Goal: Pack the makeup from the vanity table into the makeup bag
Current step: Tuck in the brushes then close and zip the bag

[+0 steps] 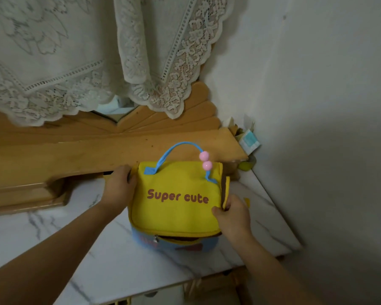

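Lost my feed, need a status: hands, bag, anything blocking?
Left hand grips the makeup bag at its left side. Right hand pinches the lid's right edge. Lid down, zip partly open. No makeup visible on the marble top; nothing blocking.

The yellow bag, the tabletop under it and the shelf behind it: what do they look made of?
The yellow bag looks like matte woven fabric: soft folds, a stitched edge, a zipper at the front. The tabletop looks like polished marble, white with grey veins, though it could be an imitation. The shelf looks like varnished light wood, orange-brown with small dark specks.
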Tool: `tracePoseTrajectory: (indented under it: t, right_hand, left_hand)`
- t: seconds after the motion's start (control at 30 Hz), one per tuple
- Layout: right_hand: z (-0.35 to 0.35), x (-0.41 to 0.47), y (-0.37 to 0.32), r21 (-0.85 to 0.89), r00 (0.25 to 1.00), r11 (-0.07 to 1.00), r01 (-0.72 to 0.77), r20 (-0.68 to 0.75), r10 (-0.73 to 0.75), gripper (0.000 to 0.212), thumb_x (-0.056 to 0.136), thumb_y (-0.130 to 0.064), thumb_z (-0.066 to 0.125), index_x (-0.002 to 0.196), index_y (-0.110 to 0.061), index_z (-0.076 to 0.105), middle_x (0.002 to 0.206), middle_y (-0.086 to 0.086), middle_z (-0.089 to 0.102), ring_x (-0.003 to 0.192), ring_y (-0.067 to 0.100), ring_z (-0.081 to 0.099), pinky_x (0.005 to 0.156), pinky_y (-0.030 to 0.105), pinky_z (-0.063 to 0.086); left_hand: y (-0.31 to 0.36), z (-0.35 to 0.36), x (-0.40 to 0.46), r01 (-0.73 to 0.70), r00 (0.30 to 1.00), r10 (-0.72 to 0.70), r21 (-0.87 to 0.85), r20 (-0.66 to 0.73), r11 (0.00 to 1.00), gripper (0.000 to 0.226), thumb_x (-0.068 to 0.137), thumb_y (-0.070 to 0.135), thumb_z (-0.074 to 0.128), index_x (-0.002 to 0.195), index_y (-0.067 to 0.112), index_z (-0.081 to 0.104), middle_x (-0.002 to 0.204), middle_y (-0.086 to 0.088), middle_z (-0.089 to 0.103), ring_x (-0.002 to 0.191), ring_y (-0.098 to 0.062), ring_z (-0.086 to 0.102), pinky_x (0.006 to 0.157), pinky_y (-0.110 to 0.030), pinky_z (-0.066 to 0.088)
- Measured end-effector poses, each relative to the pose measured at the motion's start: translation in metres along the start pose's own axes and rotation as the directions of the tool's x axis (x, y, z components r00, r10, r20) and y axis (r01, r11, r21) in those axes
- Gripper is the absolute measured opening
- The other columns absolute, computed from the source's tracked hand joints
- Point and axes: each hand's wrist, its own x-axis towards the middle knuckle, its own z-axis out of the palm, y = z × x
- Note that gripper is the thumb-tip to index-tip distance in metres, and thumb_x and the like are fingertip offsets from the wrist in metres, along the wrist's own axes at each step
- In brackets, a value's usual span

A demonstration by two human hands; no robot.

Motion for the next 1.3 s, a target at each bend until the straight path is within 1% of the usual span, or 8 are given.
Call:
tracePoseTrajectory:
  t: [0.17, 0.33, 0.53, 0.67, 0.83, 1.07, 1.2, 1.3]
  right_hand:
    - [0.009, -0.016, 0.006, 0.044, 0.999, 0.999, 0.029, 0.039, -0.030, 0.041, 0.081, -0.012, 0.067, 0.064, -0.027, 0.033, 0.063, -0.011, 0.038, 0.058, 0.004, 0.038, 0.048, 0.018, 0.025]
    - [0.005, -0.024, 0.015, 0.083, 0.989, 0.996, 0.016, 0.148, -0.028, 0.020, 0.085, -0.020, 0.065, 0.093, -0.016, 0.047, 0.079, -0.009, 0.051, 0.077, 0.015, 0.050, 0.062, 0.027, 0.041]
    - [0.011, -0.038, 0.019, 0.084, 0.983, 0.996, -0.030, 0.184, 0.014, 0.019, 0.093, -0.026, 0.053, 0.097, -0.012, 0.042, 0.079, -0.007, 0.048, 0.082, 0.017, 0.048, 0.069, 0.027, 0.036]
    - [0.013, -0.043, 0.018, 0.082, 0.985, 0.996, -0.047, 0.169, 0.032, 0.018, 0.094, -0.026, 0.050, 0.098, -0.012, 0.040, 0.078, -0.008, 0.046, 0.081, 0.017, 0.048, 0.065, 0.028, 0.036]
    - [0.015, -0.053, 0.018, 0.075, 0.985, 0.993, -0.092, 0.154, 0.080, 0.018, 0.094, -0.026, 0.050, 0.095, -0.012, 0.039, 0.075, 0.001, 0.046, 0.075, 0.021, 0.052, 0.071, 0.042, 0.048]
    - [0.022, -0.075, 0.017, -0.015, 0.984, 0.990, -0.141, 0.110, 0.142, 0.026, 0.095, -0.025, 0.048, 0.111, -0.005, 0.045, 0.089, 0.007, 0.051, 0.084, 0.022, 0.050, 0.069, 0.029, 0.036]
    - [0.028, -0.092, 0.019, -0.061, 0.976, 0.980, -0.189, 0.095, 0.194, 0.025, 0.095, -0.027, 0.048, 0.103, -0.003, 0.050, 0.094, 0.006, 0.049, 0.094, 0.025, 0.051, 0.074, 0.027, 0.035]
    - [0.034, -0.101, 0.021, -0.215, 0.968, 0.965, -0.152, 0.163, 0.189, 0.032, 0.096, -0.027, 0.046, 0.068, -0.011, 0.046, 0.069, 0.002, 0.044, 0.080, 0.022, 0.046, 0.063, 0.027, 0.028]
  left_hand:
    - [-0.011, 0.002, -0.011, 0.054, 0.998, -0.054, -0.025, 0.017, 0.998, 0.005, 0.091, 0.009, 0.051, 0.089, 0.005, 0.051, 0.091, -0.022, 0.058, 0.087, -0.036, 0.055, 0.067, -0.031, 0.030]
    - [-0.018, 0.019, -0.068, 0.310, 0.946, -0.323, -0.201, -0.037, 0.929, 0.053, 0.084, 0.019, 0.065, 0.124, -0.007, 0.042, 0.121, -0.027, 0.046, 0.106, -0.040, 0.051, 0.092, -0.042, 0.042]
    - [-0.029, 0.047, -0.127, 0.459, 0.888, -0.432, -0.346, 0.156, 0.818, 0.025, 0.088, 0.019, 0.060, 0.081, -0.002, 0.048, 0.065, -0.005, 0.050, 0.075, -0.038, 0.054, 0.054, -0.029, 0.036]
    - [-0.027, 0.046, -0.128, 0.473, 0.881, -0.438, -0.377, 0.179, 0.797, 0.025, 0.086, 0.021, 0.064, 0.090, -0.004, 0.060, 0.081, -0.015, 0.066, 0.080, -0.031, 0.062, 0.078, -0.043, 0.052]
    - [-0.023, 0.042, -0.139, 0.440, 0.888, -0.360, -0.306, 0.286, 0.844, 0.021, 0.083, 0.013, 0.065, 0.063, 0.017, 0.059, 0.063, -0.005, 0.063, 0.066, -0.024, 0.064, 0.073, -0.040, 0.054]
    - [-0.016, 0.040, -0.142, 0.367, 0.907, -0.295, -0.224, 0.300, 0.903, 0.051, 0.086, 0.011, 0.058, 0.045, 0.014, 0.028, 0.045, -0.005, 0.027, 0.048, -0.017, 0.027, 0.054, -0.030, 0.017]
    - [0.005, 0.054, -0.152, 0.358, 0.886, -0.251, -0.231, 0.391, 0.905, 0.031, 0.085, 0.013, 0.061, 0.056, 0.012, 0.050, 0.070, -0.025, 0.061, 0.070, -0.026, 0.053, 0.061, -0.027, 0.028]
    - [0.015, 0.058, -0.156, 0.281, 0.886, -0.151, -0.250, 0.438, 0.927, 0.018, 0.085, 0.015, 0.061, 0.069, 0.008, 0.061, 0.072, -0.011, 0.059, 0.074, -0.020, 0.052, 0.061, -0.023, 0.028]
